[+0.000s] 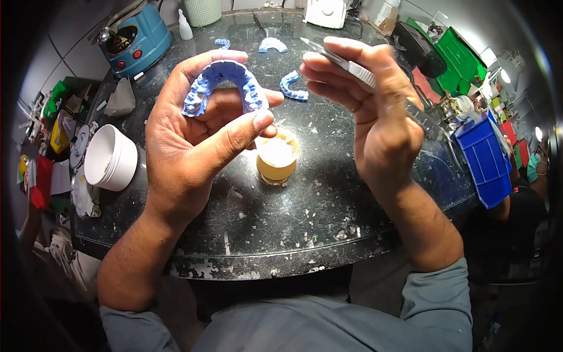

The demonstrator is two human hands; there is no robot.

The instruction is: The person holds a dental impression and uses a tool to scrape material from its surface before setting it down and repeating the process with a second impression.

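A blue horseshoe-shaped dental piece (226,71) is held upright in my left hand (187,135), between the thumb and the fingers. To its right, my right hand (384,100) is closed around a grey metal knife (352,69), its pointed tip toward the upper left, level with the top of the blue piece and apart from it. Below and between the hands a yellowish cup (275,167) with pale contents stands on the dark table (281,226). Other blue arch pieces lie behind: one (293,87) between the hands, a paler one (272,45) and a small one (222,43).
At the left stand a white tub (111,158) and a blue machine (138,42). A small white bottle (185,26) and a light woven container (202,10) are at the back. Green (460,58) and blue (484,155) bins sit at the right. People are partly visible at both sides.
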